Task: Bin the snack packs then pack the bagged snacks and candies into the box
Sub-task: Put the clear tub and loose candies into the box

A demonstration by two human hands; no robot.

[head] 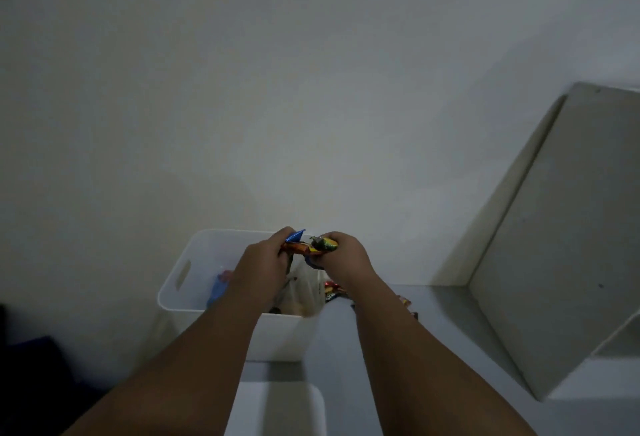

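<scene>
Both my hands are held up together over a white plastic bin (180,300) that stands against the wall. My left hand (265,262) grips a bunch of snack packs (298,245), blue and orange wrappers showing above its fingers. My right hand (341,255) is closed on the same bunch at its right end, where a green and yellow wrapper shows. Inside the bin lie a blue pack (216,292) and a clear bag (304,293). Several loose candies (332,292) lie on the grey table just right of the bin, partly hidden by my right forearm.
A grey table (450,331) runs along the white wall. A large pale panel (554,245) leans up at the right. A second white container (277,408) sits at the bottom centre between my forearms. Dark blue shapes lie at the lower left.
</scene>
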